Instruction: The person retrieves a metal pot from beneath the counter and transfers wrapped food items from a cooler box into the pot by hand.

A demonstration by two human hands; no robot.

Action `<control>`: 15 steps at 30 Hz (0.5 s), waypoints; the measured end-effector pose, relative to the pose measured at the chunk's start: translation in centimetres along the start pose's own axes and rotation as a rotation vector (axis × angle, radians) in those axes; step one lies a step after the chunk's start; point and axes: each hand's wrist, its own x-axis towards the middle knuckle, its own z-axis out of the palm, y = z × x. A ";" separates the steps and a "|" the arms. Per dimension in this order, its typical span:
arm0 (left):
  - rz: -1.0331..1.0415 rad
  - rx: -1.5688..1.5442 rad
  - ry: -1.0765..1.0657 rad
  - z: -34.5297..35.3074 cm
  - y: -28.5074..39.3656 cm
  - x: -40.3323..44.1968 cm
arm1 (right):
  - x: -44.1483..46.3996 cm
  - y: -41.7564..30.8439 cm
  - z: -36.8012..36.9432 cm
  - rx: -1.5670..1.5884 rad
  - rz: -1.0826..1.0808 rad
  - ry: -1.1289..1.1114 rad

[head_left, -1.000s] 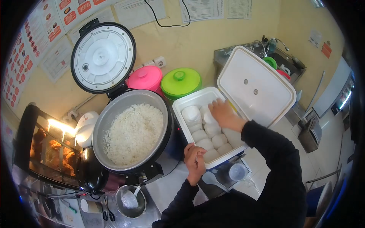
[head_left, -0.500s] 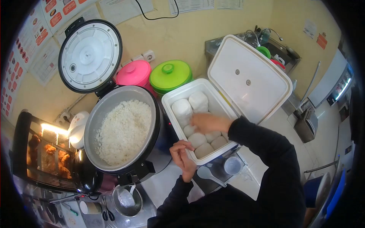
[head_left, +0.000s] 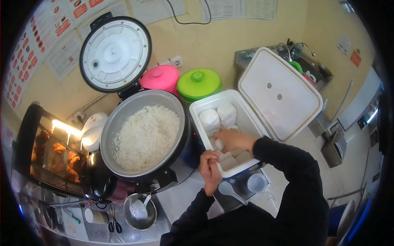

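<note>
A white cooler box [head_left: 245,167] stands with its lid [head_left: 283,92] swung up, and white wrapped bundles [head_left: 226,114] are packed inside it. My right hand [head_left: 234,138] reaches down into the middle of the box, its fingers closed on a small white bundle [head_left: 219,144]. More bundles lie below and beside that hand, partly covered by it. At the near left corner of the box, my left hand [head_left: 210,170] has its fingers curled against the rim. Left of the box sits a large open rice cooker [head_left: 111,158] full of white rice [head_left: 145,137].
Behind stand a pink lidded container [head_left: 160,78] and a green one [head_left: 199,84]. A white rice paddle [head_left: 232,192] and a clear cup [head_left: 256,183] lie near my body. A metal bowl [head_left: 140,211], scissors [head_left: 115,221] and a lit display case [head_left: 51,151] with fried food are leftward.
My right hand's fingers have closed around a bundle in the box. The left hand remains at the box's corner. The whole view has shifted, so things appear further right.
</note>
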 end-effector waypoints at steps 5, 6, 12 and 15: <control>-0.050 0.205 -0.087 -0.2 1.1 0.3 | 1.1 -0.8 -6.4 0.193 0.089 0.357; 0.046 0.304 -0.138 -0.4 1.4 1.0 | 2.6 -0.5 -6.5 0.198 0.079 0.439; -0.014 0.448 -0.266 -0.6 3.7 2.6 | 7.3 1.0 -4.2 0.103 -0.128 0.844; -0.146 0.401 -0.293 -0.4 4.8 5.2 | 4.8 1.0 -4.6 0.197 -0.126 0.874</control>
